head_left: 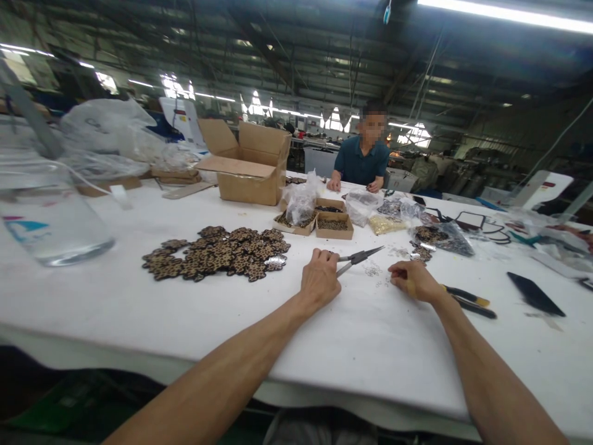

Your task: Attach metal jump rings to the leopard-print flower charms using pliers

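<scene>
My left hand [320, 279] is wrapped round the handles of long-nose pliers [357, 256], whose tips point right above the white tabletop. Small metal rings [372, 269] lie scattered between my two hands. Beside them, my right hand [414, 279] is closed with thumb and fingertips together; whatever they hold is too small to make out. By my right wrist rest pliers with black and yellow handles [472, 306], their head hidden behind the wrist. To the left of my left hand spreads a pile of leopard-patterned, flower-shaped pieces [227, 254].
Shallow cardboard boxes [334, 233] of small parts stand ahead, near a large open carton [248, 185]. A clear water jug [50, 216] is at far left. A dark phone [535, 293] lies right, below bagged pieces [451, 241]. Across the table is another person [362, 159].
</scene>
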Available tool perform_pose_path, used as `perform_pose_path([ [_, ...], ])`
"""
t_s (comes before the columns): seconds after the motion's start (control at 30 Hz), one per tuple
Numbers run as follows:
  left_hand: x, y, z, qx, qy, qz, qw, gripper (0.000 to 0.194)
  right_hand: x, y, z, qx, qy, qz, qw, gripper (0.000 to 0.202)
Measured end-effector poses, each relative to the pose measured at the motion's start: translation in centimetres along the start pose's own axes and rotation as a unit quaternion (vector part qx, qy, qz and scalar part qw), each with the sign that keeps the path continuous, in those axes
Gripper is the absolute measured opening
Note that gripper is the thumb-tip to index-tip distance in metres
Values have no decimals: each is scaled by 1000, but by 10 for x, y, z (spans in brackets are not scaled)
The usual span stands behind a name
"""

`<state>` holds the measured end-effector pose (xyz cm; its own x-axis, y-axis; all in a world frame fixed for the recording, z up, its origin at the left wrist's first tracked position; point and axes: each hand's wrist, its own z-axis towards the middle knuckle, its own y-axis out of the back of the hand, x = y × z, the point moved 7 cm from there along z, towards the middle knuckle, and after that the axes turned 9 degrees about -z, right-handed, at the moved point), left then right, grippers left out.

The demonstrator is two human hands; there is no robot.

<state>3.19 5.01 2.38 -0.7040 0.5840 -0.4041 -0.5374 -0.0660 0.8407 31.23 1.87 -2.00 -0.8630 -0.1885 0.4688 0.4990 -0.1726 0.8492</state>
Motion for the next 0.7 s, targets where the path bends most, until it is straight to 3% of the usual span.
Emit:
perform_pose_path([
  [0.23,-3,3,0,-5,-7,11,1000,44,12,-12,3,-6,4,19,1000,29],
  [0.33,-2,3,2,0,-4,17,1000,44,7,-9,10,-58,15,-65,996,29],
  [0.47,-1,2,4,-8,-13,24,1000,44,-18,4,19,-123,6,-163,979,43],
  [0.57,0,1,5,-15,-21,30,999,45,-35,3,23,-108,8,-192,976,49],
  [0.7,1,1,5,-18,-27,32,999,44,-37,-9,24,-59,28,-209,976,46],
])
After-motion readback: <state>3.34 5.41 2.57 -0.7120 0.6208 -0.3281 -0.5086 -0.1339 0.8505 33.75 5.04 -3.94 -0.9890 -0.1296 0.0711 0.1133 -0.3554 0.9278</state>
